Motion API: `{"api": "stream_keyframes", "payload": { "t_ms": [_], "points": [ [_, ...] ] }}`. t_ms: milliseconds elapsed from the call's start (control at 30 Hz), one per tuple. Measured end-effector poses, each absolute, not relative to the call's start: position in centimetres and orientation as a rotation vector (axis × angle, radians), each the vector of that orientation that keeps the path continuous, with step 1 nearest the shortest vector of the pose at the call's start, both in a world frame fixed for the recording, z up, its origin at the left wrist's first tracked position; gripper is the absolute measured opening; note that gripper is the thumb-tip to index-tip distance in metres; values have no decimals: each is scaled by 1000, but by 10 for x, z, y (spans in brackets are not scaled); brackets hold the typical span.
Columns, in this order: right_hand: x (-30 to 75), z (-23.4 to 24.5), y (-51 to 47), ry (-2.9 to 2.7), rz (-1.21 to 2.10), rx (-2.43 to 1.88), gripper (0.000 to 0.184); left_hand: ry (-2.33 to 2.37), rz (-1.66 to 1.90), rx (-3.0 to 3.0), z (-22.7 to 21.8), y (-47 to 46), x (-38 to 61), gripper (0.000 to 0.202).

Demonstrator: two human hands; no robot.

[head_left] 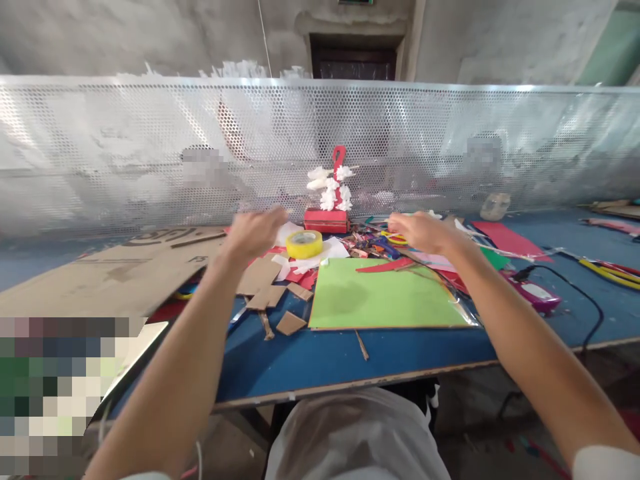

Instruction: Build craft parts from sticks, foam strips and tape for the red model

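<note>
Faces a perforated metal screen (280, 133) across a blue worktop (350, 370) crowded with scraps. Shows a broad sheet of brown cardboard (65, 267) on the left, partly hidden by the left forearm, with small cardboard pieces (257, 277) to its right and a green sheet of paper (380, 297) in front. Includes a curved red strip (383, 266) lying over the far edge of the green sheet, a clear jar (495, 207) toward the back, and a purple device (540, 297) with a black cord just right of the right forearm. Meets, in the way at centre, a roll of yellow tape (304, 249) on white paper and, farther right, a heap of small tools and scraps, including yellow-handled scissors (395, 238).

Reaches forward with both bare arms, elbows wide and hands turned inward. Holds the left hand (257, 230) near the tape, fingers bent rightward, and the right hand (423, 231) by the scissors, fingers bent leftward. Cannot tell whether pinching anything with either.

Frames between the hands, slightly beyond and apart from both, an upright red stand with white tufts (329, 199), just behind the tape.
</note>
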State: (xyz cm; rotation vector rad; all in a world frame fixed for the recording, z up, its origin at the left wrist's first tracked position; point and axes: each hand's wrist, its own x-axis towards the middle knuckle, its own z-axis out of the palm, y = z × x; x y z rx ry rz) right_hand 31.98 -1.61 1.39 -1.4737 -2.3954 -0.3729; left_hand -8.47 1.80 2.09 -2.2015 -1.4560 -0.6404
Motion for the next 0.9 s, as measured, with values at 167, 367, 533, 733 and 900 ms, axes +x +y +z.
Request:
{"api": "stream_keyframes", "payload": {
  "t_ms": [167, 367, 533, 733, 900],
  "points": [
    [286, 2, -12, -2566, -560, -1209, 29, -1210, -491, -2453, -9, 20, -36, 46],
    [278, -9, -16, -2596, -540, -1113, 34, -1109, -339, -2584, -37, 32, -26, 40],
    [269, -17, -18, -2611, -561, -1054, 31, -1106, -288, -2569, -41, 35, -26, 35],
    [252, -26, -20, -2663, -597, -1087, 21, -1000, -431, -2638, -39, 36, -23, 30],
    [238, -39, -16, -2675, -598, -1150, 19, -861, -745, -2800, -37, 20, 0, 33]
  ]
}}
